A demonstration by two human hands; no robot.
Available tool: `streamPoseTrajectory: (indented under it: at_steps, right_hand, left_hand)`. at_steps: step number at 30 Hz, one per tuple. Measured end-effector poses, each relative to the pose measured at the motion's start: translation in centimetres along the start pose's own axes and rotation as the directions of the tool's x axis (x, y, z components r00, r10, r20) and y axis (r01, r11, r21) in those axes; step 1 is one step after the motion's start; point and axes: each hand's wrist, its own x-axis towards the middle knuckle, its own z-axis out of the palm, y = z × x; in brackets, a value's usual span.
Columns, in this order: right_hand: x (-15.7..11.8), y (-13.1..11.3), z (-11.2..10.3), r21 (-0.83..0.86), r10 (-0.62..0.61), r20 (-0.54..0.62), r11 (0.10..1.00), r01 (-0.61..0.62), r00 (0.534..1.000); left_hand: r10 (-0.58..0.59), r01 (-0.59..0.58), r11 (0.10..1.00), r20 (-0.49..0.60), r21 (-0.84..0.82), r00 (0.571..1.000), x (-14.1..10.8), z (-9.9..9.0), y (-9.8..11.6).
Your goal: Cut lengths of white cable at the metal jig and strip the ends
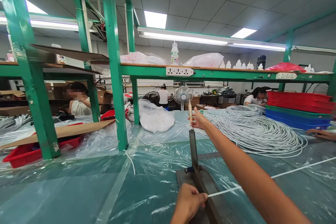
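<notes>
My left hand (188, 201) pinches the end of a thin white cable (301, 168) at the front of a hand-lever cutter. From those fingers the cable runs to the right, passing by my right forearm. My right hand (199, 119) is stretched forward, its fingers around the pale grip (190, 111) atop the cutter's lever. The lever's metal bar (193, 150) stands raised, nearly upright, with a spring (188, 170) at its foot. Below it, the flat metal base (181, 177) rests on the plastic-covered table (147, 182).
Behind my right arm lies a large coil of white cable (262, 136). Stacked red trays (299, 101) and blue trays (294, 118) stand right, near another person's hand (321, 134). Green posts (122, 112) carry a shelf. A short cable piece (131, 163) lies left.
</notes>
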Motion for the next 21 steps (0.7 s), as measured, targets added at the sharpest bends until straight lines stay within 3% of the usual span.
streamPoseTrajectory:
  at_steps: [6, 13, 17, 21]
  right_hand:
    - [-9.3, -1.9, -3.5, 0.088, 0.035, 0.057, 0.995, -0.040, 0.998]
    - [-22.7, 3.1, -5.9, -0.087, 0.185, -0.045, 0.978, -0.189, 0.982]
    - [-26.1, 6.2, -5.6, -0.066, 0.320, -0.104, 0.943, -0.327, 0.942]
    - [-26.6, 8.6, -5.6, -0.046, 0.445, 0.030, 0.895, -0.444, 0.895]
  left_hand:
    - [0.001, -0.002, 0.999, 0.047, 0.035, 0.999, -0.4, -0.5, 0.6]
    - [0.024, -0.025, 0.999, 0.040, 0.037, 0.999, -0.3, -0.4, 0.3]
    - [0.018, -0.019, 0.999, 0.018, 0.049, 1.000, -0.4, -0.5, 0.7]
    - [0.024, -0.025, 0.998, 0.005, 0.057, 1.000, -0.4, -0.3, 0.7]
